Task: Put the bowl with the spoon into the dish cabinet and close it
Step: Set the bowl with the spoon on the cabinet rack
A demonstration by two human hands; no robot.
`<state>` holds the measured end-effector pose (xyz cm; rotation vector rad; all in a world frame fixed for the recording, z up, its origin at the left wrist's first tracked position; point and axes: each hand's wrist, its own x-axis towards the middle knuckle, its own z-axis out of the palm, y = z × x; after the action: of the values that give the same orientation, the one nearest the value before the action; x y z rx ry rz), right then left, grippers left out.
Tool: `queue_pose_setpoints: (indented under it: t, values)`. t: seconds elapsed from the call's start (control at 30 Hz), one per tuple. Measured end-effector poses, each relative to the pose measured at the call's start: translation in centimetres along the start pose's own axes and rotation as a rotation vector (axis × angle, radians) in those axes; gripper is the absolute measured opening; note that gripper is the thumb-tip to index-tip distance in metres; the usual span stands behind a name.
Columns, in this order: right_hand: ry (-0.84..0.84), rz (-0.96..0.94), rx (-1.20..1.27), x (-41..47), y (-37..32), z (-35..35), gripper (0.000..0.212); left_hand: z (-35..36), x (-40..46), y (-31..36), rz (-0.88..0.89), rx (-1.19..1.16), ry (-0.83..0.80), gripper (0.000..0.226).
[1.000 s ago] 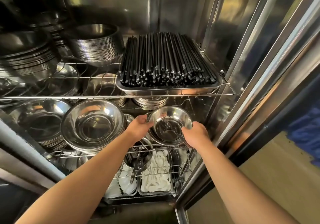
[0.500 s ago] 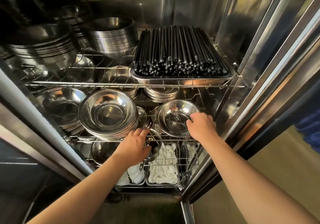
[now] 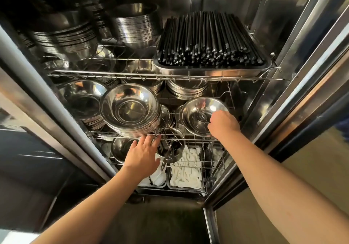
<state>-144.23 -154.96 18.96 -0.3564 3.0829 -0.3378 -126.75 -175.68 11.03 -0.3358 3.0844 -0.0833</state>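
Landmark: middle wire shelf of the dish cabinet. The bowl sits on this shelf at its right end, just right of the stack of larger bowls. My right hand covers the bowl's near-right rim; fingers curl over the edge, but I cannot tell whether they grip it or only rest there, since the fingertips are hidden behind the hand. The spoon shows only as a dim shape in the bowl's bottom, blending with reflections; its handle disappears under my right hand. My left hand is flat with fingers spread, fingertips at the shelf's front wire, below the stacked bowls, holding nothing. Below the shelf, my left hand partly masks a small bowl with tongs and white utensils in trays. Above the shelf, a tray of black chopsticks. The cabinet's door is cut off by the frame edges; the opening is unobstructed.
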Motion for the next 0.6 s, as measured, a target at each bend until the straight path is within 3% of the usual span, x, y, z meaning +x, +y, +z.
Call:
queue_pose_setpoints:
  t: [0.37, 0.6]
  values:
    - [-0.028, -0.035, -0.027, -1.4, 0.9, -0.2, 0.012, -0.2, -0.5, 0.8, -0.038, -0.039, -0.019, 0.092]
    - [-0.052, -0.154, 0.102, -3.9, 1.7, -1.9, 0.031, -0.3, -0.6, 0.7, -0.041, -0.041, -0.013, 0.09]
